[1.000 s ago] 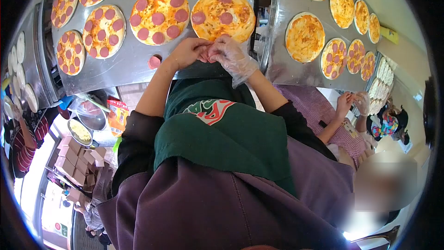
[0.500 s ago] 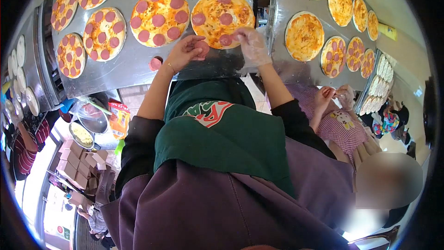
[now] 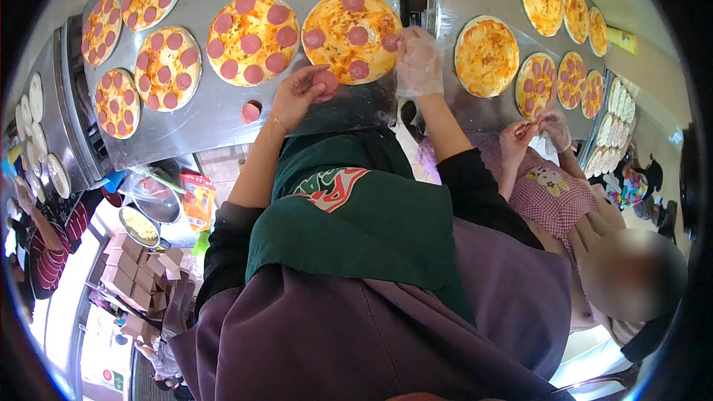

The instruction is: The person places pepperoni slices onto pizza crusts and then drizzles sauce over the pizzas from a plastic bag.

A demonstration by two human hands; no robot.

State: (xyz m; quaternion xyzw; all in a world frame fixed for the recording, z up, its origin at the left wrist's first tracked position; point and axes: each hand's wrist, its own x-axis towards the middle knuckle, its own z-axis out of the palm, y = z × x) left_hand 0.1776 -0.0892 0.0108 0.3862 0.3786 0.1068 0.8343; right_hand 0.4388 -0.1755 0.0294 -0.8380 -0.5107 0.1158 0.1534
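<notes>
The bare left hand (image 3: 297, 96) grips a few sausage slices (image 3: 326, 85) by the near edge of a pizza (image 3: 334, 30) on the metal surface (image 3: 208, 120), while the gloved right hand (image 3: 419, 61) has its fingertips at the pizza's right rim, on or beside a topping slice (image 3: 389, 43); whether they pinch it, I cannot tell. A loose left hold could let the sausage slices slide apart and drop, and the baggy glove (image 3: 420, 82) could cling and drag the topping slice off the rim
</notes>
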